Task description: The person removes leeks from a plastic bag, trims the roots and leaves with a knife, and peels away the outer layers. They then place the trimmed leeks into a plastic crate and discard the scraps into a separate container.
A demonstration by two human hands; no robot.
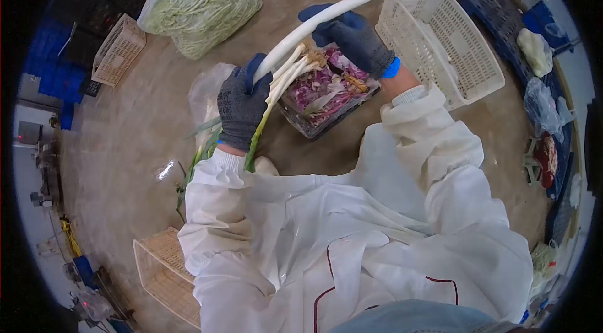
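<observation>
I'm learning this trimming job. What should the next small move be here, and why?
Probably lift the white stalk clear with the right hand and lay it in the white basket. It looks stripped clean, peelings lie in the dark crate beneath, and the left hand holds a bunch with roots on.

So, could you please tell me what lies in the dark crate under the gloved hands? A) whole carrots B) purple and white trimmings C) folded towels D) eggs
B: the dark crate, under the left hand and right hand gripping the long white stalk, holds purple and white trimmings.
</observation>
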